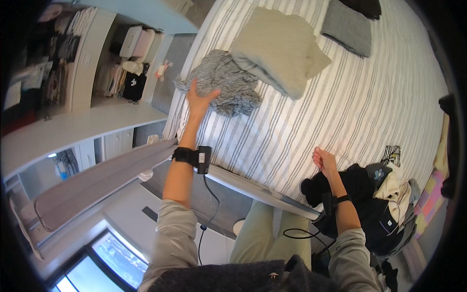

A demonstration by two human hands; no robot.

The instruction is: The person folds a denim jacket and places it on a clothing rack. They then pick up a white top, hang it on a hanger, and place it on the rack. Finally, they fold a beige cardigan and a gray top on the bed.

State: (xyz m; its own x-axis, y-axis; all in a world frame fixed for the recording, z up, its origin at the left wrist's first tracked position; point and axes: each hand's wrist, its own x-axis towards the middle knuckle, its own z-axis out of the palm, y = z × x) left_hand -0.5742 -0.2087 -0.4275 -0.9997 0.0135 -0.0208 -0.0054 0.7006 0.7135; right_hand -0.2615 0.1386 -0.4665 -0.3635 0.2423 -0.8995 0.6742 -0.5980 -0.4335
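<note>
My left hand [199, 101] is spread, thumb and fingers apart, at the near left edge of a crumpled heathered grey garment [228, 82]; whether it touches the cloth I cannot tell. Against that garment lies a folded beige-green cloth [275, 49]. My right hand [324, 160] hovers over the striped bedding [277, 142] with its fingers curled, and no object shows in it. Just beside and below it is a heap of clothes, with a black garment [354, 186] and a cream garment [392, 191]. A folded grey cloth [346, 27] lies at the far side.
An open wardrobe [80, 87] with clothes and bins stands left. A padded ironing board [105, 182] runs beside the bed at lower left. A black cable [218, 200] hangs from my left wrist device. A dark garment [365, 6] and a small patterned cloth [391, 155] also lie on the bed.
</note>
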